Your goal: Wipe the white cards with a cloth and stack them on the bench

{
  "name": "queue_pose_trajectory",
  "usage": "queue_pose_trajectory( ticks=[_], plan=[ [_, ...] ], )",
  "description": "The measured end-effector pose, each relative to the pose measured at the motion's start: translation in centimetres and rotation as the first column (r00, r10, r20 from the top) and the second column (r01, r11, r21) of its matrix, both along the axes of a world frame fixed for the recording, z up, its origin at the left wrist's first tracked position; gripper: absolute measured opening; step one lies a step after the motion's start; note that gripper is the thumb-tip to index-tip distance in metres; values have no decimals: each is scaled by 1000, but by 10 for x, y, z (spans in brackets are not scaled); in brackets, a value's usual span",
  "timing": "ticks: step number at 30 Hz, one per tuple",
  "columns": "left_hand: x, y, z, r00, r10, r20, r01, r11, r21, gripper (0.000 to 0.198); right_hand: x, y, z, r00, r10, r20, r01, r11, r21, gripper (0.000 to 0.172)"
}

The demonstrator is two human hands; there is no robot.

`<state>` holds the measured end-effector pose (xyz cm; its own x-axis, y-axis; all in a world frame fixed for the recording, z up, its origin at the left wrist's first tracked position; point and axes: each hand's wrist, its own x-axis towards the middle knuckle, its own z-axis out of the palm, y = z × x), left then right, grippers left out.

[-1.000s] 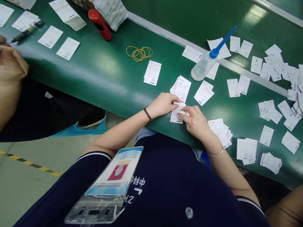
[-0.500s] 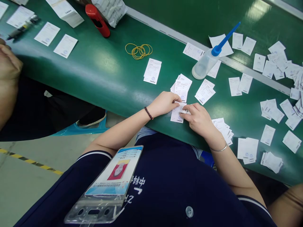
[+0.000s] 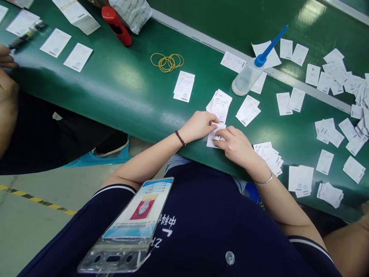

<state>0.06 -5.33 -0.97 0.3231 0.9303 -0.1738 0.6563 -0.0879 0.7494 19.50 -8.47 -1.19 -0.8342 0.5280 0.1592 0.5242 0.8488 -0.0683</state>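
**As left fingers [image 3: 210,125] pin a printed slip [image 3: 212,141], right fingers [image 3: 222,132] press a white wad [image 3: 217,137] onto it**

The left fingers lie closed on the slip's upper end, holding it flat, while the right fingers grip the wad, perhaps tissue, against its surface. The slip sits near the green bench's [image 3: 129,94] near edge, within easy reach of the left hand [image 3: 197,126] and right hand [image 3: 236,145]. A fanned stack of slips [image 3: 221,107] lies just beyond, another stack [image 3: 268,159] just right, and a blue-nozzled squeeze bottle [image 3: 247,79] farther toward the far edge.

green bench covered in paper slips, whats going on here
A person's left hand holds a white printed paper slip on the green bench while the right hand presses a small white wad onto it. More white slips lie around in piles, near a clear plastic squeeze bottle with a blue nozzle.
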Motion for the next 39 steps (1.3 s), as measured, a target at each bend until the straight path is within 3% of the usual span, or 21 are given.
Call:
queue_pose_trajectory(
  ticks=[6,11,16,22,30,39],
  plan=[
    [0,1,-3,1000,-28,-9,29,999,31,20,2,8,1,995,-96,34,97,995,-31,35],
    [0,0,-1,1000,-21,-4,21,1000,8,20,-4,7,5,996,39,84,-34,998,-59,34],
    [0,1,-2,999,-36,-12,36,999,26,20,-1,12,7,995,-65,74,66,998,-10,34],
    [0,1,-1,1000,-21,-14,21,1000,2,20,-5,5,5,996,-34,86,40,997,-62,34],
    [-1,1,-6,1000,-18,-11,19,1000,17,20,10,2,-6,978,-210,-19,209,977,-47,36],
    [-2,1,-5,1000,4,19,-4,1000,18,17,11,-19,-6,962,-273,13,271,960,71,39]
  ],
)
